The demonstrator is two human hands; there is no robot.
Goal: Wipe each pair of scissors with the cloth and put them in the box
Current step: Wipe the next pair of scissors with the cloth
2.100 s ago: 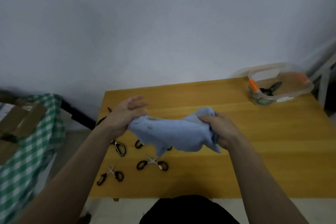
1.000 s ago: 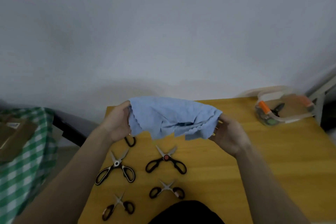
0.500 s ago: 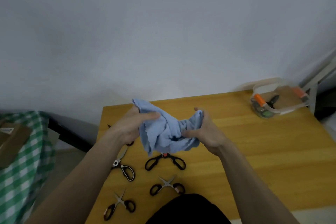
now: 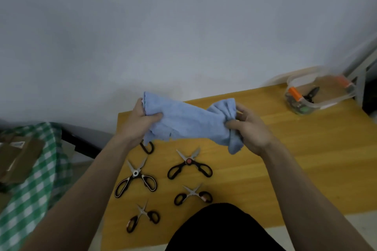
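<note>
At mid-frame, above the table [image 4: 306,149], the cloth [image 4: 189,122] is held stretched between both hands. The left hand [image 4: 140,122] is clamped on one end, thumb over the fabric; the right hand [image 4: 248,128] is curled round the bunched other end. Half a second ago the cloth was crumpled between hands held close together; now it is pulled out into a band, so it is judged to be readied for wiping, with no scissors taken up yet. Below the cloth, five pairs lie on the table: a partly hidden one [image 4: 147,146], a red-pivot pair [image 4: 189,166], a white-trimmed pair [image 4: 135,178], and two small pairs [image 4: 192,196] [image 4: 142,219]. At upper right the box [image 4: 318,104] is seen, scissors already inside.
</note>
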